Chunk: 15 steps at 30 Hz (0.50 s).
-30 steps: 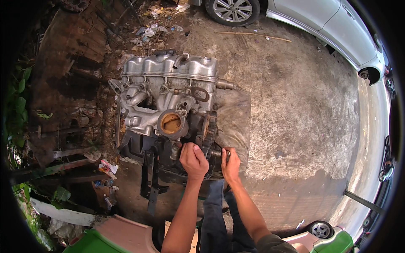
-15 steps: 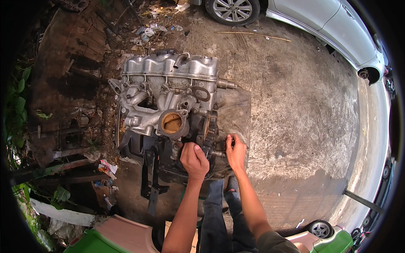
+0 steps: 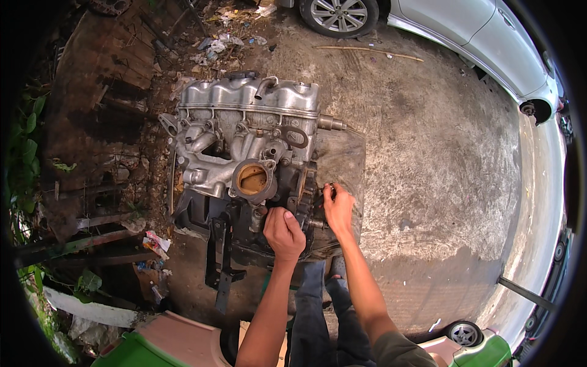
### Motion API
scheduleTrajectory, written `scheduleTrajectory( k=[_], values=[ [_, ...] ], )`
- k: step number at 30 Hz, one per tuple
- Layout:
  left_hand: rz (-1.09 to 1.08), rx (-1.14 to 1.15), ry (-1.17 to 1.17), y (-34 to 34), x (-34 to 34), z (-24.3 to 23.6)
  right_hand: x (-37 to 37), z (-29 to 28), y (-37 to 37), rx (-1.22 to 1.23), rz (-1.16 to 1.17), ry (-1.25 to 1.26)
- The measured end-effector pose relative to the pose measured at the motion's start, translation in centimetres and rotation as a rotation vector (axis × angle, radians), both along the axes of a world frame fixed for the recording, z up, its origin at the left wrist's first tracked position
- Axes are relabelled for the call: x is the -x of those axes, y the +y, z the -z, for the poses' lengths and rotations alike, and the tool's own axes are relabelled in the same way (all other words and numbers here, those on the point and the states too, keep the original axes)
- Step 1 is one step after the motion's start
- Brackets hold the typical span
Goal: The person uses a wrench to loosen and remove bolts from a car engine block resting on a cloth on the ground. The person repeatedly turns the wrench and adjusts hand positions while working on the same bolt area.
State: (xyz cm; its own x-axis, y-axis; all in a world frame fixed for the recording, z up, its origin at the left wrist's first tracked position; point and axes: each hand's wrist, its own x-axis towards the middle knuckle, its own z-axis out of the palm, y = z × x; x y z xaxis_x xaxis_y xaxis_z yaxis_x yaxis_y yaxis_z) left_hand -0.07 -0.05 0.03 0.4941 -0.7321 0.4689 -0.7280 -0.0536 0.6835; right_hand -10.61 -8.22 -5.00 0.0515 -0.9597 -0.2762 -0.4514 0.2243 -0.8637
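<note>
A bare car engine (image 3: 244, 98) stands on the ground ahead of me, its ribbed silver valve cover at the far side. On its near side sits the silver intake manifold (image 3: 205, 172), with a round open port (image 3: 252, 179) that is brownish inside. My left hand (image 3: 284, 233) is closed at the lower front of the engine, just below that port; what its fingers hold, if anything, is hidden. Beside the engine's right end, my right hand (image 3: 338, 205) pinches a small dark piece (image 3: 331, 186) that I cannot make out.
Dark metal brackets (image 3: 223, 257) jut from the engine's near left. A silver car (image 3: 465, 24) is parked at the far right, with a thin stick (image 3: 370, 51) on the concrete before it. Litter (image 3: 220, 44) and scrap lie to the left. Green-and-pink bodywork (image 3: 177, 336) is behind me.
My right hand has moved slightly away from me and to the left along the engine's right end. The left hand stays closed in nearly the same place.
</note>
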Motion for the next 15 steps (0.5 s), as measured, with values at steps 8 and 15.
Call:
scheduleTrajectory(
  k=[8,15],
  values=[
    [0.004,-0.012,-0.013,0.1,0.0,-0.2,-1.2,-0.7,0.4,0.099,-0.032,0.023],
    [0.002,0.004,-0.003,0.5,0.2,-0.3,0.7,-1.0,6.2,0.286,-0.173,0.022]
  ],
)
